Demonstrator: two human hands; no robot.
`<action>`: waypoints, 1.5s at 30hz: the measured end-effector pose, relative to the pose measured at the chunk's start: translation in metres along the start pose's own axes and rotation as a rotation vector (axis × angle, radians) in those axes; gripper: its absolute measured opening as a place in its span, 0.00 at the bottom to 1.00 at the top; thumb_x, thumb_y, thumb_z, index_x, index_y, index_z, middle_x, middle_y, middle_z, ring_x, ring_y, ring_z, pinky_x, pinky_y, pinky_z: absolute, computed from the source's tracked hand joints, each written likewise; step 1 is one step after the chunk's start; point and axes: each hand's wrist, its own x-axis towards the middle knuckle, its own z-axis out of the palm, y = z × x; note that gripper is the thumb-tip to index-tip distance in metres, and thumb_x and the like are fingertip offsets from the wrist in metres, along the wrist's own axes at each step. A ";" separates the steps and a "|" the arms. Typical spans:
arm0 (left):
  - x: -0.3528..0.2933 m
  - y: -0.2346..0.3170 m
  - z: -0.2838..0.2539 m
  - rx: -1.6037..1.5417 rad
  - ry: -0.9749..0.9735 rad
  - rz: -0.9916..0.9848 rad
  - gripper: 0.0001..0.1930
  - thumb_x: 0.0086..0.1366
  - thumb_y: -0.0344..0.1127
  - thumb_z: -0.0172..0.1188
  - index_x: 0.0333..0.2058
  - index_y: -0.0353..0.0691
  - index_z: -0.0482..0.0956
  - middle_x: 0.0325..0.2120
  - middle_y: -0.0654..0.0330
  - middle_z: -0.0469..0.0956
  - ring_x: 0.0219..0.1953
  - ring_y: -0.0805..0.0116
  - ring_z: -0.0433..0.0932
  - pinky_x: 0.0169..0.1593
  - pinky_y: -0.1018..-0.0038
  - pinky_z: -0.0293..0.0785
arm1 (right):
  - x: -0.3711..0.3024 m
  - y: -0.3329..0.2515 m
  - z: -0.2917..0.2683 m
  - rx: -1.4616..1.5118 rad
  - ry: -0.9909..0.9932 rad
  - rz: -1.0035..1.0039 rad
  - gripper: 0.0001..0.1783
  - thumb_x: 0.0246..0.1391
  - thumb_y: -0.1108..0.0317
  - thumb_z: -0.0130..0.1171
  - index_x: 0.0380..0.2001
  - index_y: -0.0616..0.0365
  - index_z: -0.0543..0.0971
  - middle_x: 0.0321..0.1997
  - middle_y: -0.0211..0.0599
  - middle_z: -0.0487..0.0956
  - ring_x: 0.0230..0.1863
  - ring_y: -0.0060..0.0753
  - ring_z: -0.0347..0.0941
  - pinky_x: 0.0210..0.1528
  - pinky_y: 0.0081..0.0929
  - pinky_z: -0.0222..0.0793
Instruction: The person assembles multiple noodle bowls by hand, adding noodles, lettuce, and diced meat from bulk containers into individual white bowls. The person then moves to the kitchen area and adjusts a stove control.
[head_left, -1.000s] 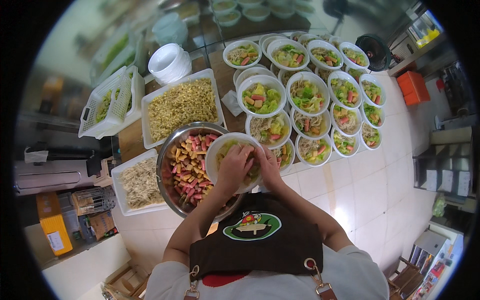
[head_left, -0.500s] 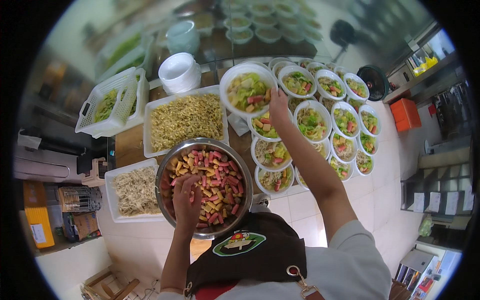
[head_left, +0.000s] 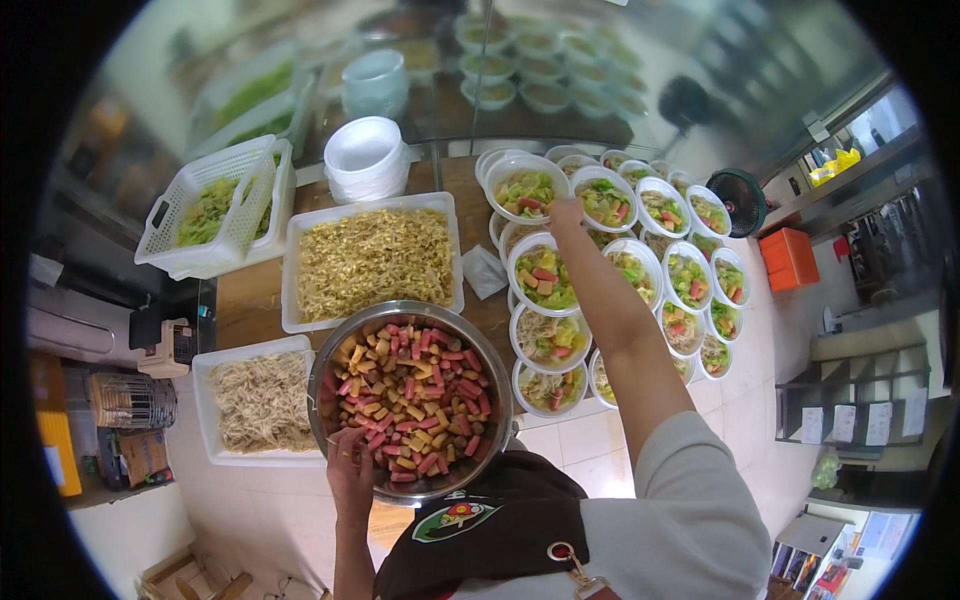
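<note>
A large steel mixing bowl (head_left: 318,400) holds pink and tan cut sausage pieces (head_left: 415,400). Inside its near left rim, my left hand (head_left: 350,470) has its fingers bent together over the pieces; what they hold, if anything, is hidden. My right arm stretches across to the back of the table. There my right hand (head_left: 566,213) grips the right edge of a white plastic bowl (head_left: 524,188) with shredded lettuce and a few sausage pieces in it. This bowl sits among stacked rows of similar filled bowls (head_left: 547,272), on top of others at the back left corner.
A tray of yellowish chopped food (head_left: 375,262) lies behind the steel bowl, a tray of pale shreds (head_left: 262,400) to its left. Farther back stand a white basket of lettuce (head_left: 205,215) and a stack of empty white bowls (head_left: 367,160). A glass pane rises behind the table.
My right hand has lowered the lettuce bowl from above the table onto the back left of the rows. My left hand has drawn back from the sausage pieces' middle toward the near left rim.
</note>
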 end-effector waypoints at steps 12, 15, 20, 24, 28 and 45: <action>0.018 0.017 0.006 -0.030 -0.117 -0.005 0.14 0.56 0.21 0.51 0.42 0.37 0.72 0.40 0.53 0.69 0.40 0.57 0.72 0.40 0.70 0.71 | 0.060 0.048 -0.039 -0.439 0.011 -0.281 0.16 0.45 0.62 0.55 0.28 0.67 0.80 0.31 0.56 0.79 0.37 0.52 0.77 0.38 0.40 0.72; 0.017 0.027 0.004 -0.082 -0.096 -0.074 0.12 0.57 0.20 0.50 0.41 0.36 0.72 0.37 0.56 0.68 0.35 0.63 0.69 0.42 0.73 0.67 | 0.033 0.026 -0.034 -0.393 0.027 -0.219 0.18 0.46 0.60 0.55 0.28 0.69 0.79 0.28 0.55 0.78 0.33 0.50 0.77 0.36 0.40 0.71; 0.020 0.025 0.009 -0.005 -0.097 0.024 0.11 0.57 0.22 0.50 0.41 0.36 0.72 0.37 0.54 0.69 0.38 0.58 0.70 0.44 0.70 0.67 | -0.014 -0.005 -0.060 -0.403 0.054 -0.265 0.20 0.47 0.57 0.56 0.28 0.69 0.78 0.27 0.55 0.78 0.32 0.50 0.77 0.36 0.40 0.70; 0.020 0.025 0.021 -0.094 -0.159 -0.103 0.11 0.57 0.24 0.51 0.40 0.35 0.72 0.37 0.52 0.70 0.40 0.53 0.71 0.45 0.67 0.68 | -0.048 -0.017 -0.095 -0.377 0.071 -0.380 0.19 0.48 0.59 0.57 0.34 0.66 0.76 0.31 0.50 0.77 0.37 0.49 0.75 0.40 0.37 0.69; 0.023 0.026 0.033 0.040 -0.157 0.027 0.10 0.58 0.24 0.51 0.40 0.35 0.72 0.36 0.52 0.71 0.37 0.54 0.72 0.41 0.67 0.69 | -0.094 0.014 -0.158 -0.219 0.050 -0.660 0.18 0.49 0.64 0.58 0.39 0.65 0.72 0.30 0.43 0.76 0.34 0.40 0.73 0.39 0.32 0.67; -0.013 0.056 0.095 0.135 -0.329 0.028 0.08 0.59 0.23 0.52 0.38 0.36 0.73 0.32 0.55 0.73 0.32 0.63 0.74 0.33 0.73 0.70 | -0.054 0.126 -0.268 0.404 0.004 -0.035 0.07 0.54 0.71 0.50 0.31 0.66 0.72 0.21 0.35 0.74 0.17 0.27 0.72 0.18 0.23 0.72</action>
